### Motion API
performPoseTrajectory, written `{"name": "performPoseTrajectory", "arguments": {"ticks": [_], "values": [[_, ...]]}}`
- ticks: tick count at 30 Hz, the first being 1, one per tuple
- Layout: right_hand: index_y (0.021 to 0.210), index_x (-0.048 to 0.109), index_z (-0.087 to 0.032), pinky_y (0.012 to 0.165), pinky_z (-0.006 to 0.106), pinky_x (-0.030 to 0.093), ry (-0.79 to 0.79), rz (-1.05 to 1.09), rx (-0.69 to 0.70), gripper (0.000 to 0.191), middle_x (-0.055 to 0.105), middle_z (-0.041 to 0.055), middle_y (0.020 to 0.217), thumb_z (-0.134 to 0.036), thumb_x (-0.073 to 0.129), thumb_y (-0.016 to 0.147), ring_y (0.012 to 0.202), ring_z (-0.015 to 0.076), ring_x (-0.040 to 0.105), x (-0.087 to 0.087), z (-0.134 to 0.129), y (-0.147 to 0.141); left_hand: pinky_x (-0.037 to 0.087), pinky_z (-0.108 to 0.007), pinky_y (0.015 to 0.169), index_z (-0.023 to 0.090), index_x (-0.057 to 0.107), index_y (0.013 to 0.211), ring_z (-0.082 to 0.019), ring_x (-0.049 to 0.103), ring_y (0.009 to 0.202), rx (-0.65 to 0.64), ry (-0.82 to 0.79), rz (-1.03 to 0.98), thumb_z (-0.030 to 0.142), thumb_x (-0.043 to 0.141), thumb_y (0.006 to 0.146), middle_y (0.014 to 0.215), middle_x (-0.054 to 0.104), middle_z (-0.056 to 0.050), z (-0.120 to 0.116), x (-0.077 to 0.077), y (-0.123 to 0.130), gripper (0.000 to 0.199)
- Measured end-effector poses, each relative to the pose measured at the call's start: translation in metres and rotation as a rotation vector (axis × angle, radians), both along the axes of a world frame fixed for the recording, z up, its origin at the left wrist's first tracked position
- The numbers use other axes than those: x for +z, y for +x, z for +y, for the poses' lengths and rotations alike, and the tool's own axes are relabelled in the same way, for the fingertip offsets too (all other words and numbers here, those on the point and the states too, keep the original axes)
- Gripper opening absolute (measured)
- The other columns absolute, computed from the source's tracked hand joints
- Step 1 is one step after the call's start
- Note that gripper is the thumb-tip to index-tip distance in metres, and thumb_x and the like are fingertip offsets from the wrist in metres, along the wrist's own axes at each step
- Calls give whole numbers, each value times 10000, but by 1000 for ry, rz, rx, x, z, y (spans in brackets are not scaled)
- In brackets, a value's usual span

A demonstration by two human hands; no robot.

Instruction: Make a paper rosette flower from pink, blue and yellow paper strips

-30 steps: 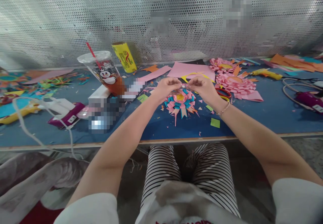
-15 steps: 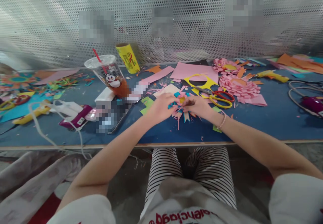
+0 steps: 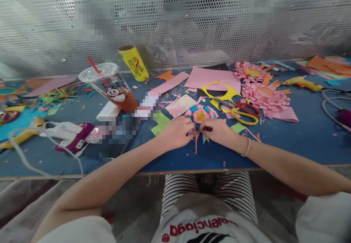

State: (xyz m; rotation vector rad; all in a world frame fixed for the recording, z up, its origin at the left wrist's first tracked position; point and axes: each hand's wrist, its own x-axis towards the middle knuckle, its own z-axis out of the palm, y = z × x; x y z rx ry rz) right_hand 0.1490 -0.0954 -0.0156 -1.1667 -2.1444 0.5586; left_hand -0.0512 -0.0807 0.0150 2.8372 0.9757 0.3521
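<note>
L fingers (image 3: 189, 127), R fingers (image 3: 206, 124), now @ lower edge of rosette (image 3: 200, 116)

Perforated metal panel (image 3: 205, 27) along far side of my counter (image 3: 307, 144), silvery, full of tiny round holes, whitish glare across its upper left. Counter top's blue, kinda deeper up close, brownish front edge (image 3: 175, 171) toward me. Floor (image 3: 131, 206) down below's grey, pretty dim.

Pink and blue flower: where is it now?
In the head view, the flower is just right of centre, left of nearby scissors, with left hand and right hand at its near edge.
</note>
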Motion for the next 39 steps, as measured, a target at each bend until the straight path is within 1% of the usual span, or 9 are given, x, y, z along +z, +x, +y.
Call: {"name": "performPoseTrajectory", "arguments": {"ticks": [3,6,11,15,18,22,29,36,39], "values": [[739,672,-189,662,230,480,25,-4,52,202,682,6,745,-21,562,720,702,124,621,-5,3,4,430,-327,715,160,654,779,-189,560,802,-12,-29,43,307,550,835,796,610,-51,4,5,5,188],[771,674,-198,703,244,493,65,-9,115,198,688,7,772,-41,555,759,743,131,629,-8,5,9,421,-319,713,160,653,773,-183,555,795,-32,-66,46,259,529,844,783,608,-51,9,6,7,174],[804,666,-190,745,271,502,129,-37,221,205,693,22,803,-42,525,801,779,144,623,-4,4,14,433,-292,724,170,654,848,-168,550,811,-51,-180,-112,237,547,844,784,617,-35,14,-4,-1,126],[827,656,-177,770,286,506,160,-54,261,188,692,39,845,-58,511,828,791,145,618,-1,1,14,443,-275,727,182,647,827,-154,555,805,-20,-188,-228,162,565,823,784,633,-18,20,-13,-9,85],[839,651,-182,766,280,511,171,-33,242,178,690,37,850,-62,520,824,793,143,617,-2,2,14,450,-282,725,180,652,817,-152,560,785,-10,-161,-259,133,552,822,776,639,-20,20,-15,-11,111],[819,657,-187,742,252,513,142,29,150,215,689,24,804,-25,519,795,778,133,626,1,5,13,463,-298,742,172,646,865,-163,560,815,4,-162,-273,172,555,828,797,621,-35,15,-13,-8,98],[757,675,-204,647,187,500,-65,113,56,284,685,-17,747,33,524,716,679,93,625,15,6,11,460,-306,773,189,648,843,-157,558,842,-24,-148,-228,145,524,847,855,642,-24,12,-18,-9,132],[817,677,-196,755,243,518,96,88,106,189,707,21,817,-80,529,824,783,125,645,6,7,13,483,-303,744,168,648,846,-167,593,817,51,-90,-264,160,518,851,812,656,-36,11,-14,-8,130],[847,671,-203,758,254,518,117,55,95,172,707,15,830,-107,529,841,791,129,646,7,7,15,481,-264,692,172,651,839,-144,602,773,124,-135,-338,123,524,826,803,650,-28,9,-11,-7,137]]}}
